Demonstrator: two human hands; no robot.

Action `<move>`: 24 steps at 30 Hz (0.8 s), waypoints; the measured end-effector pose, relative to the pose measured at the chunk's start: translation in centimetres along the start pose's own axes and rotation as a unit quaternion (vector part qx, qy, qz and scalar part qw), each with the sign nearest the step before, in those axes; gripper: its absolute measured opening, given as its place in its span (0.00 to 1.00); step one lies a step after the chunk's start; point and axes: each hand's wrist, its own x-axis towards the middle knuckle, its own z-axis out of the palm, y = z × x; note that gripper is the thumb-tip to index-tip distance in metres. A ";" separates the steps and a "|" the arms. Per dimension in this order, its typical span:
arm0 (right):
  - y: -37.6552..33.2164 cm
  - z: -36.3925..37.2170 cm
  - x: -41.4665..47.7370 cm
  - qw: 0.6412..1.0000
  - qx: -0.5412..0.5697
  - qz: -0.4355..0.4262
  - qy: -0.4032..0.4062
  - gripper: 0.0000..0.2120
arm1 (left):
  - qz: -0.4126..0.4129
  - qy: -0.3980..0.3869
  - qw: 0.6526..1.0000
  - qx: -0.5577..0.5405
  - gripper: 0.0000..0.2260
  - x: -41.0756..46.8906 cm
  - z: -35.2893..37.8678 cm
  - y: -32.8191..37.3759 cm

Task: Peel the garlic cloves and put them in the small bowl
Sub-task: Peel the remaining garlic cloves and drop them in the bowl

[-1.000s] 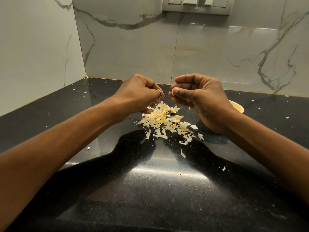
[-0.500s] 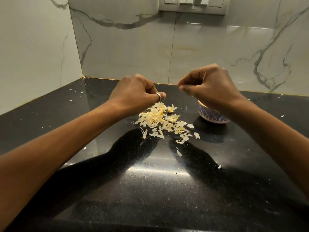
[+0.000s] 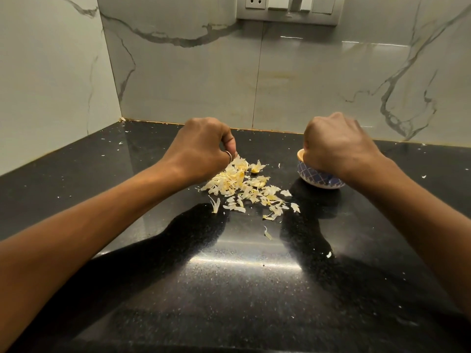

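A small bowl [image 3: 314,177], blue with a white lattice and a pale rim, stands right of centre on the black counter. My right hand [image 3: 336,146] hovers over it as a curled fist, knuckles up. Its fingertips dip at the bowl's mouth and are hidden, as is the bowl's inside. A pile of pale yellow garlic peels [image 3: 244,186] lies in the middle, with one clove-like lump [image 3: 255,170] at its far edge. My left hand [image 3: 204,146], with a ring on one finger, has its fingers curled down onto the far left edge of the pile. What it holds is hidden.
The black counter [image 3: 242,289] meets marble walls at the back and left. A switch and socket plate [image 3: 288,7] is on the back wall. Small peel scraps [image 3: 267,234] are scattered on the counter.
My right hand moved right and down from above the pile to the bowl's mouth. My left hand dropped slightly onto the far edge of the peel pile.
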 end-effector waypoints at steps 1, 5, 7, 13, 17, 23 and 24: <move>0.0 0.0 -0.1 1.000 -0.004 0.007 -0.008 0.11 | 0.000 0.001 1.000 0.001 0.19 0.1 0.0 -0.1; 0.0 -0.3 -0.3 0.999 -0.013 0.025 -0.042 0.12 | -0.002 -0.001 1.000 0.014 0.17 0.3 0.0 -0.5; -0.1 -0.5 -0.4 0.998 -0.019 0.033 -0.054 0.13 | -0.014 0.016 1.000 0.024 0.14 0.3 0.0 -0.6; -0.2 -0.6 -0.4 0.998 -0.047 0.039 -0.002 0.09 | -0.024 0.037 0.998 0.051 0.18 0.4 -0.3 -0.7; -0.9 -0.6 -0.3 0.996 0.021 -0.031 0.082 0.07 | -0.013 0.048 0.995 0.087 0.15 0.4 -0.5 -0.9; -1.6 -2.1 -0.9 0.966 0.221 -0.098 -0.094 0.05 | -0.055 -0.111 0.989 0.074 0.12 1.2 -2.1 -0.9; -1.5 -2.4 -1.0 0.956 0.242 -0.100 -0.133 0.06 | -0.074 -0.175 0.981 0.040 0.19 1.3 -2.7 -0.9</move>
